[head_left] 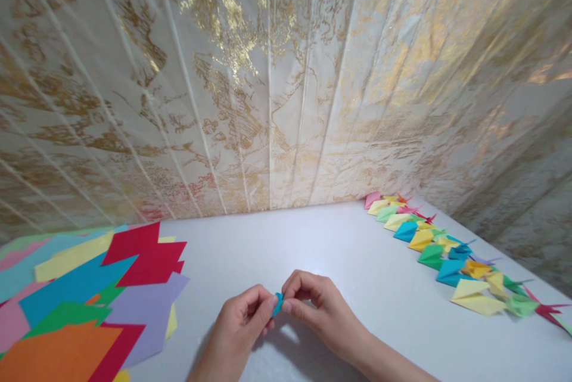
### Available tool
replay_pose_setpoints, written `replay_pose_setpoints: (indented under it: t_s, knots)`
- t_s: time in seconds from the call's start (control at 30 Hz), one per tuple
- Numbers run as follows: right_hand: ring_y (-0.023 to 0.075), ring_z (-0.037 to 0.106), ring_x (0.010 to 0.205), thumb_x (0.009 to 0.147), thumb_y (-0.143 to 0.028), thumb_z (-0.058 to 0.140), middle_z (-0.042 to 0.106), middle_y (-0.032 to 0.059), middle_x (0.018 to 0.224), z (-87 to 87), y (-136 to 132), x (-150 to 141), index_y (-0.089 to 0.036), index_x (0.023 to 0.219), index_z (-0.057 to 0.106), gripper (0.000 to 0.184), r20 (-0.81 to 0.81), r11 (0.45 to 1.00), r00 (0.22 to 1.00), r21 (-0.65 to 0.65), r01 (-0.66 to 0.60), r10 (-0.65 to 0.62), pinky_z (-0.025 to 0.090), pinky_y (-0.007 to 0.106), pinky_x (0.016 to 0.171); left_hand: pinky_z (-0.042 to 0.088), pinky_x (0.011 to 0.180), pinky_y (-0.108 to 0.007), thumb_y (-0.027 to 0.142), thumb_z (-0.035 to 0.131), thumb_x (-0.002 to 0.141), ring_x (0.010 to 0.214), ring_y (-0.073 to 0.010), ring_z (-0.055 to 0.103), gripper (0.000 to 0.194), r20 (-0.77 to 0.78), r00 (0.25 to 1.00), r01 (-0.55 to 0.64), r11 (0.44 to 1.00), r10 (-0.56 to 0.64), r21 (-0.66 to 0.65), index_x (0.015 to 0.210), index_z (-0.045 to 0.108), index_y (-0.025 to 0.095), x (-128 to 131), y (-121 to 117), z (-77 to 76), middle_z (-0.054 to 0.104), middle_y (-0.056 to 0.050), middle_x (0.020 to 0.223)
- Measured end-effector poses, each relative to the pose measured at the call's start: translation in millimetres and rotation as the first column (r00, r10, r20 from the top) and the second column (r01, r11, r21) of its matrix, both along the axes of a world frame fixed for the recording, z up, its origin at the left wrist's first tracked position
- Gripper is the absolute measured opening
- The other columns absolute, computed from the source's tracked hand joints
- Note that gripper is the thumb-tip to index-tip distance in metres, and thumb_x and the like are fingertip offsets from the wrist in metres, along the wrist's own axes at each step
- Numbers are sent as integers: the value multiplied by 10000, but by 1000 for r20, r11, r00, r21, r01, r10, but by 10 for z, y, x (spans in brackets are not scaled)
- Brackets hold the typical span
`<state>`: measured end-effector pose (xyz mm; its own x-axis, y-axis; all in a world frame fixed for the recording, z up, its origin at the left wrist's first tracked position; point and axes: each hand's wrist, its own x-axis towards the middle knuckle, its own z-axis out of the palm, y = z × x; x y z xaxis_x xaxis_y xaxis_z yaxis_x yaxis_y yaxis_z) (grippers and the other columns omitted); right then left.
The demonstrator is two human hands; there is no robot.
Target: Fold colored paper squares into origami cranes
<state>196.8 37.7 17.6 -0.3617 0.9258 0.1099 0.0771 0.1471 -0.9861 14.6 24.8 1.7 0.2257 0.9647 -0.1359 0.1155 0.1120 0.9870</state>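
A small piece of folded blue paper [277, 304] is held just above the white table, near the front middle. My left hand [243, 322] pinches it between thumb and fingers from the left side. From the right, my right hand [319, 310] has its thumb and index finger closed on the paper's other edge. Most of the paper is hidden by the fingertips, so its exact folded shape cannot be made out.
Loose coloured paper sheets [75, 286] lie overlapping on the left of the white table [268, 245]. Rows of folded paper pieces [431, 257], some crane-like, run along the right edge. A gold-patterned curtain [241, 102] hangs behind the table.
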Motion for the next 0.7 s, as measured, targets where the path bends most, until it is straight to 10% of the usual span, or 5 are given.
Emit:
replay_pose_setpoints:
  t_s: [0.7]
  knots:
    - [116, 458, 627, 787, -551, 781, 530, -38, 689, -53, -46, -87, -192, 808, 568, 418, -216, 991, 971, -105, 81, -102, 348, 263, 627, 330, 547, -219, 621, 602, 846, 571, -127, 421, 450, -53, 998, 20, 1000, -19, 23, 686, 549, 204, 19, -30, 20, 483, 52, 607]
